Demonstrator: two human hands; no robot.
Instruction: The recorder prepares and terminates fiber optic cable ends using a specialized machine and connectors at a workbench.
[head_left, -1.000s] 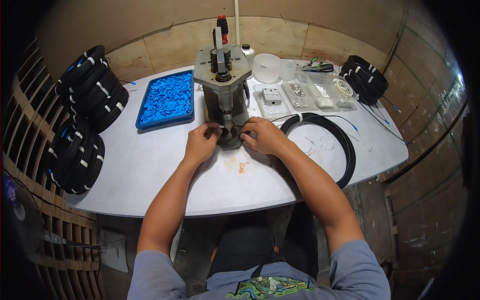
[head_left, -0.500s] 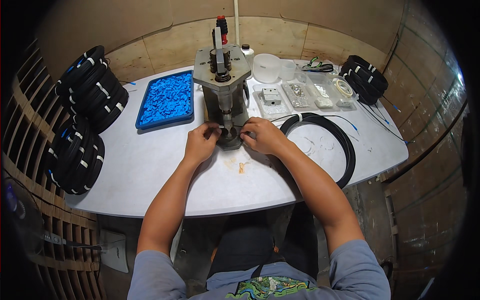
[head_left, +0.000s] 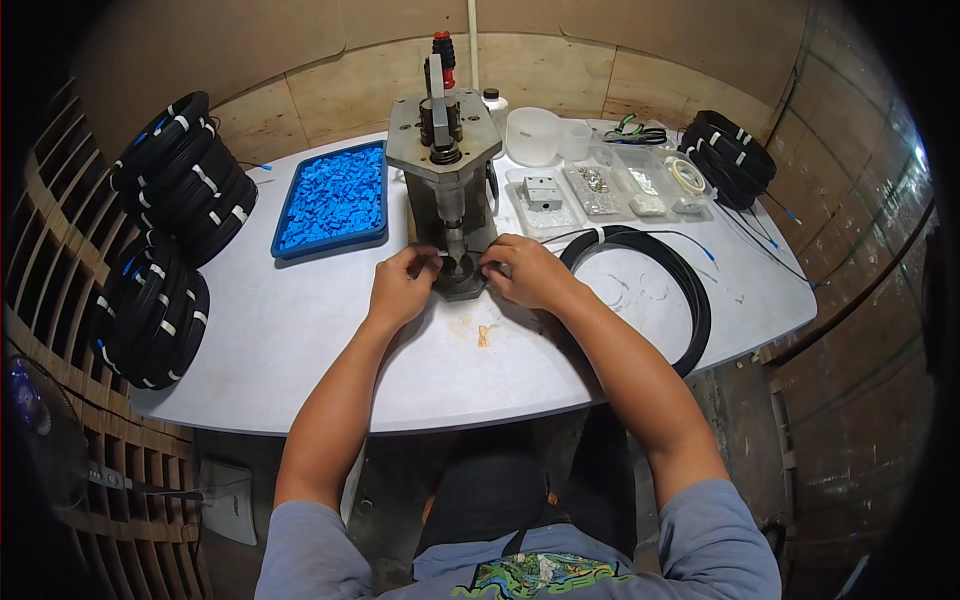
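A metal bench press stands upright at the middle of the table. Both hands are at its base, on either side of the round die beneath the ram. On the left side, my left hand is closed with thumb and fingertips together; anything in them is too small to make out. My right hand pinches at the die's right side, its fingertips partly hidden. Close to that hand lies a coil of black cable bound with white tape, one end running toward the press.
A blue tray of small blue connectors is left of the press. Taped black cable coils are stacked at the left edge, and another stack stands far right. Clear boxes of small parts, a white tub and a bottle sit behind.
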